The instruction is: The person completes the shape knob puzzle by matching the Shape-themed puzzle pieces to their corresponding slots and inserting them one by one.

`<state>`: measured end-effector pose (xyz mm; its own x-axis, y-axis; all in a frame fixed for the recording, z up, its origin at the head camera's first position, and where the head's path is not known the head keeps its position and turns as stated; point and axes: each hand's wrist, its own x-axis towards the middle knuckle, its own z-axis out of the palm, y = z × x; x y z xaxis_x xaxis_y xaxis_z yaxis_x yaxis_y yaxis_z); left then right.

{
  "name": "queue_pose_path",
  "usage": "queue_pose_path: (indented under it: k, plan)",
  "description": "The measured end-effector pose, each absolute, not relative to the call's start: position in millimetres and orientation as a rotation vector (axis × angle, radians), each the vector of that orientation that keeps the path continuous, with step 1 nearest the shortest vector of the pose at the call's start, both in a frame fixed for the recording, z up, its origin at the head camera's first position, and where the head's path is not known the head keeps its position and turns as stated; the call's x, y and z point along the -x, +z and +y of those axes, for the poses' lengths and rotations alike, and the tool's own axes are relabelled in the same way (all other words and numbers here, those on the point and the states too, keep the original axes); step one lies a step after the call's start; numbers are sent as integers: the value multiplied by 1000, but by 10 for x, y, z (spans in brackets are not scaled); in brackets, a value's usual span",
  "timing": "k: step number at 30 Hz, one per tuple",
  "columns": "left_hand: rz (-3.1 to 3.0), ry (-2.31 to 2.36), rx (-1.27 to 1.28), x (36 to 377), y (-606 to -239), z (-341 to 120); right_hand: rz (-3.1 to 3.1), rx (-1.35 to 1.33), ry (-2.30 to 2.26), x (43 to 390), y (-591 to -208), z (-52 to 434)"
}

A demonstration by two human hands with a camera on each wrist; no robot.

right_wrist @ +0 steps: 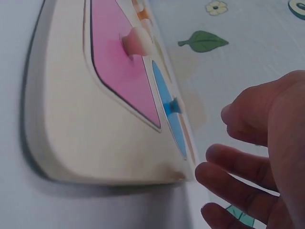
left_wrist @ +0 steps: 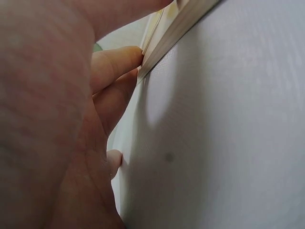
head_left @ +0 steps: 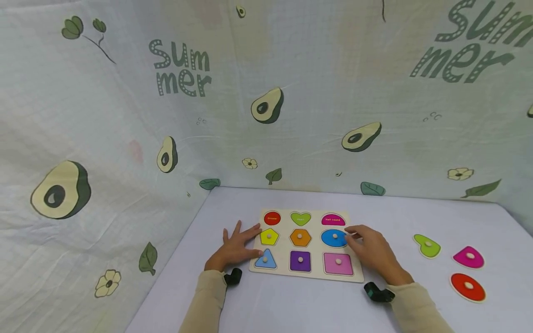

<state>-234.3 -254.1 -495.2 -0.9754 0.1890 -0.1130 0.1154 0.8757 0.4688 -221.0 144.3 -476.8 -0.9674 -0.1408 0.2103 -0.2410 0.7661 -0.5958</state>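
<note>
A wooden shape board [head_left: 317, 249] lies flat on the white table. A yellow pentagon [head_left: 269, 237], orange hexagon [head_left: 300, 237], blue circle [head_left: 333, 237], blue triangle [head_left: 265, 260], purple square [head_left: 300, 261] and pink square [head_left: 338, 263] sit in it. The top row's red, green and pink recesses hold no pieces. My left hand [head_left: 235, 248] lies flat with spread fingers [left_wrist: 114, 64] touching the board's left edge [left_wrist: 167, 36]. My right hand [head_left: 370, 249] rests at the board's right edge beside the blue circle [right_wrist: 169, 119], its fingers [right_wrist: 238, 167] loose and holding nothing.
Three loose pieces lie on the table to the right: a green one [head_left: 427, 246], a magenta one [head_left: 469, 257] and a red circle [head_left: 468, 287]. An avocado-print cloth [head_left: 266, 106] forms walls behind and to the left. Bare table surrounds the board.
</note>
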Motion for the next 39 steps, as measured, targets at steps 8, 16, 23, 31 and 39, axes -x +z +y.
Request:
queue_pose_path:
  k: [8, 16, 23, 31, 39]
  plan:
    - [2893, 720, -240, 2331, -4915, -2534, -2787, -247, 926, 2148, -4795, 1641]
    - [2895, 710, -246, 2354, -4965, -2542, -2754, -177, 881, 2024, -4817, 1914]
    - [2891, 707, -249, 2359, -4976, -2558, -2789, -124, 840, 1945, -4862, 2141]
    - [2892, 701, -243, 2352, -4959, -2555, -2769, -112, 824, 1859, -4838, 2324]
    - [2891, 729, -235, 2348, -4972, -2564, -2756, -61, 827, 1805, -4867, 2497]
